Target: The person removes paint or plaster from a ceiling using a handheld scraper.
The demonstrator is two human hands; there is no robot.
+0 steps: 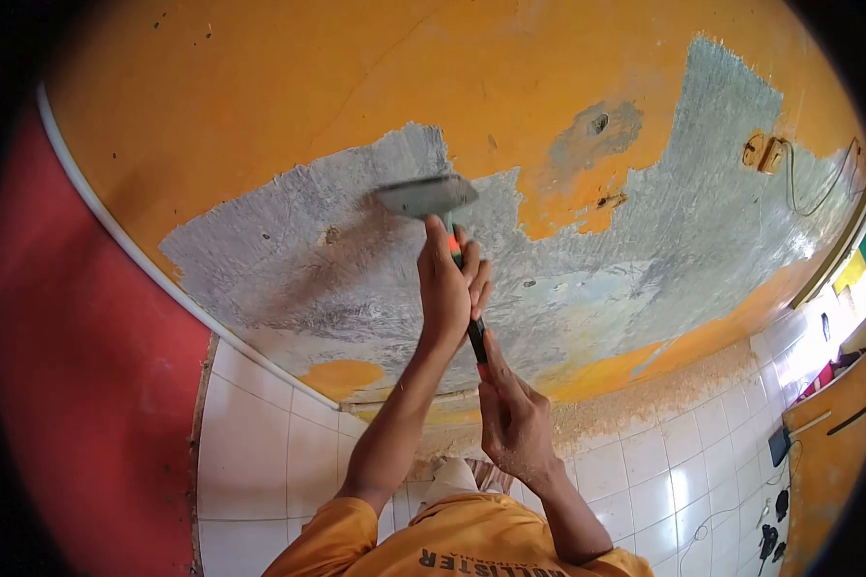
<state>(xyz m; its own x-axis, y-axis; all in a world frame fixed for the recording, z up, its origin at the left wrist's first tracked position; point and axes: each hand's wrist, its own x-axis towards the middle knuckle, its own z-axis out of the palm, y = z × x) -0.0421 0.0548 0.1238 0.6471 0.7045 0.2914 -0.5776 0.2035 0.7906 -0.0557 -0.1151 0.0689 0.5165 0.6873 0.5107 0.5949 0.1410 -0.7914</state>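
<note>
Both my hands grip a scraper (423, 195) with a broad grey metal head and a black and red handle. My left hand (447, 288) is wrapped round the handle just below the head. Lower down, my right hand (518, 423) closes on the handle's end, its index finger stretched along it. The head is held up against or close before the wall (337, 279); whether it touches cannot be made out. Around it the orange paint (308, 77) is stripped off, leaving a rough grey patch with ragged edges.
A white pipe (125, 236) borders the red surface (87, 317) at left. Crumbled debris (645, 409) lies along the wall's foot on white floor tiles (597, 471). At right are a wall socket (770, 156) with a hanging wire, an orange wooden piece (837, 452) and several small dark objects.
</note>
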